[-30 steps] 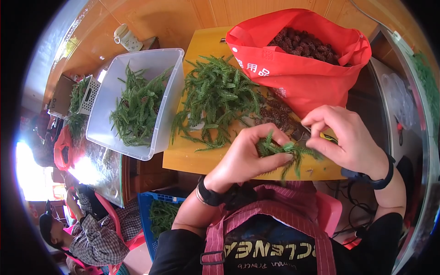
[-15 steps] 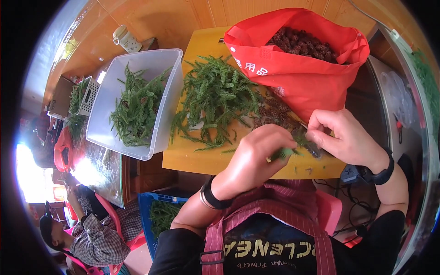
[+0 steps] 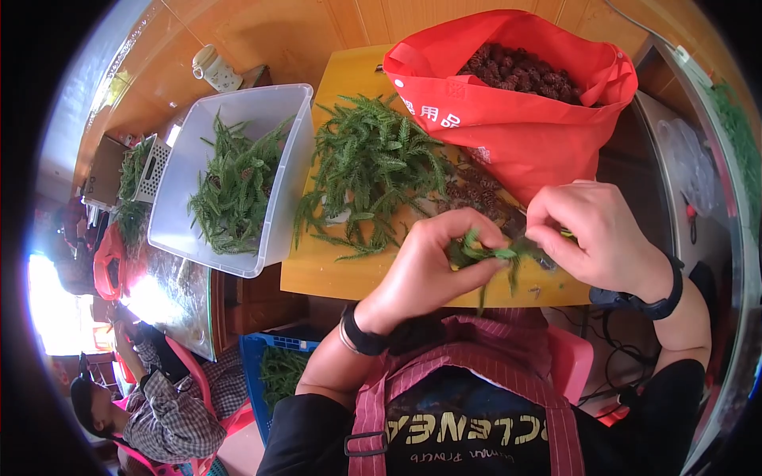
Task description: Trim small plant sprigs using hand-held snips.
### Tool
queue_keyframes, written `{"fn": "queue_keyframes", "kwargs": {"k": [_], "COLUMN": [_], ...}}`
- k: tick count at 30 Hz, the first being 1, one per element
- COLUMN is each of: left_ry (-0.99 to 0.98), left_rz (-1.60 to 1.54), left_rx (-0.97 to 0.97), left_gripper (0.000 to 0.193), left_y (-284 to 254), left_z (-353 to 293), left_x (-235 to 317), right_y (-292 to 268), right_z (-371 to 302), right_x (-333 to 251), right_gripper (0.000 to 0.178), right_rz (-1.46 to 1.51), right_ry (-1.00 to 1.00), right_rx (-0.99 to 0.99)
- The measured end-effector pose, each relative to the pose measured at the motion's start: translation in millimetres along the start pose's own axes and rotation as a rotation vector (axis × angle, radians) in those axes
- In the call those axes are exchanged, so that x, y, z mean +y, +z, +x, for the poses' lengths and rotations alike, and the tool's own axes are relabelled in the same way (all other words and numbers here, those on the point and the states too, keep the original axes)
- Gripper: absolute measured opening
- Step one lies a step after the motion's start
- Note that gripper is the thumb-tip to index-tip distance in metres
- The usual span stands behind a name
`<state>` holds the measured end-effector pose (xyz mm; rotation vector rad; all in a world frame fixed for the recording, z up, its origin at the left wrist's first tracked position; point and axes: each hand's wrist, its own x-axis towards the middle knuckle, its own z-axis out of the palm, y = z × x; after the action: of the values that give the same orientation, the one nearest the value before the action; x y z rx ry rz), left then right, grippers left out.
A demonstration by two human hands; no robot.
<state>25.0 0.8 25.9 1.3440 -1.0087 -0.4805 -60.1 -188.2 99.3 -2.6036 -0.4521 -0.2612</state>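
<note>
My left hand (image 3: pixel 432 266) pinches a green artificial pine sprig (image 3: pixel 475 255) over the front of the yellow table (image 3: pixel 357 279). Close on its right, my right hand (image 3: pixel 591 230) is closed in a pinch at the sprig's right side. A bit of green and yellow shows by those fingertips, but what they grip is too small to make out. Beyond both hands lie several loose brown pine cones (image 3: pixel 476 194). A pile of green sprigs (image 3: pixel 377 163) spreads across the tabletop to their left.
A red bag (image 3: pixel 516 127) full of pine cones (image 3: pixel 524 75) stands at the back right. Left of the table is a clear plastic bin (image 3: pixel 171 210) with sprigs inside. A blue crate (image 3: pixel 252 373) sits lower down. Another person (image 3: pixel 163 412) sits at far left.
My left hand has turned and opened up to view, so more of the sprig shows between its fingers. The right hand has shifted slightly, staying pinched beside it.
</note>
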Motion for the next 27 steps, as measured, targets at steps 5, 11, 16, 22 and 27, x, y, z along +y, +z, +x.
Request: {"fn": "queue_keyframes", "kwargs": {"k": [5,11,16,22,27], "left_ry": [0.107,-0.472,-0.501,0.144,0.266], "left_rz": [0.248,-0.541,-0.641,0.294,0.480], "left_rx": [0.052,-0.052,-0.112,0.060,0.088], "left_gripper": [0.021,0.019,0.020,0.022,0.023], "left_y": [3,-9,-10,0,6], "left_z": [-2,-2,-4,-4,-7], "left_x": [2,1,3,10,8], "right_y": [-5,0,-4,-6,0], "right_z": [3,1,4,4,-6], "right_x": [0,6,5,-7,3], "right_gripper": [0.007,0.012,0.012,0.006,0.006], "right_rz": [0.460,0.078,0.001,0.352,0.604], "right_ry": [0.482,-0.083,-0.219,0.307,0.439], "right_rx": [-0.209,0.050,-0.027,-0.133,-0.156]}}
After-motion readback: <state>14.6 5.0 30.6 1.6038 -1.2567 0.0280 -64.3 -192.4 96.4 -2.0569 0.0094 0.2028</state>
